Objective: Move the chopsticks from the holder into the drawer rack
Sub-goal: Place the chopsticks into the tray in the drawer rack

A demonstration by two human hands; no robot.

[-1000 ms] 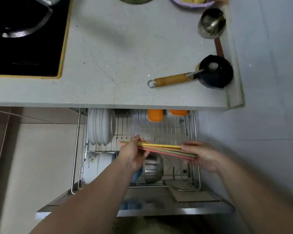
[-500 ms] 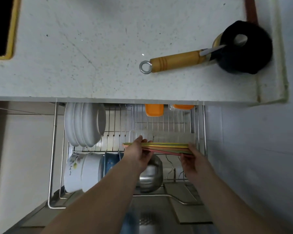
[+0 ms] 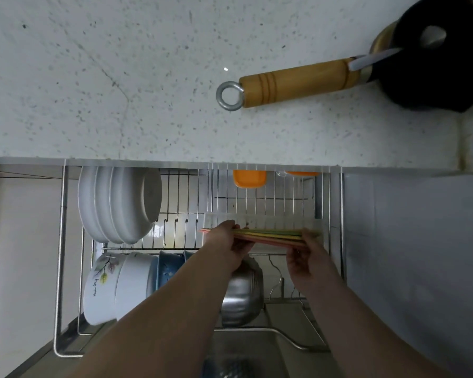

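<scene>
A bundle of coloured chopsticks [image 3: 271, 236], green, yellow and pink, lies level between my two hands over the pulled-out wire drawer rack [image 3: 191, 203]. My left hand [image 3: 227, 241] grips the bundle's left end and my right hand [image 3: 306, 252] grips its right end. The chopsticks hang just above a clear plastic tray [image 3: 260, 221] that sits inside the rack. Their far right tips are hidden by my right fingers. No chopstick holder is in view.
White plates [image 3: 118, 203] stand in the rack's left back. White and blue bowls [image 3: 115, 285] and a steel bowl [image 3: 243, 296] sit in front. Orange containers [image 3: 249, 179] lie under the counter edge [image 3: 230, 162]. A black pot with wooden handle [image 3: 298, 83] rests on the counter.
Both hands have carried the chopsticks down and inward toward the clear tray, and the bundle has levelled out. The camera has dropped closer to the drawer.
</scene>
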